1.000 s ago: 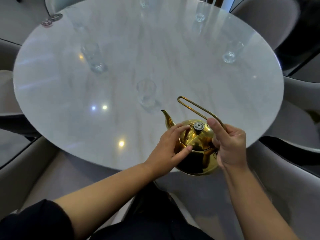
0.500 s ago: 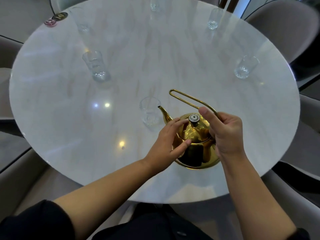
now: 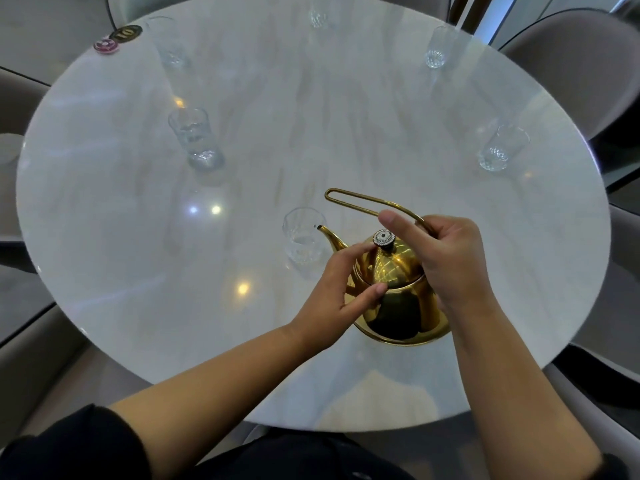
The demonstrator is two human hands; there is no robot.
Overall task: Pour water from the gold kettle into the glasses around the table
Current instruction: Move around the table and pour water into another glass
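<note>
1. Gold kettle [image 3: 398, 289] sits at the near right of the round marble bench [image 3: 104, 271], its spout tip just at the rim of the nearest glass [image 3: 303, 235].
2. Right hand [image 3: 446, 258] has its fingers clamped on the wire handle [image 3: 360, 199]; left hand [image 3: 332, 299] rests its fingers, loosely spread, on the lid by the knob [image 3: 383, 238].
3. Polished metal looks slippery and, if full, heavy — best carried by the handle, lid steadied.
4. Glasses look thin and tippable — a far-left glass [image 3: 195, 140] and a right glass [image 3: 500, 148] stand well apart.
</note>
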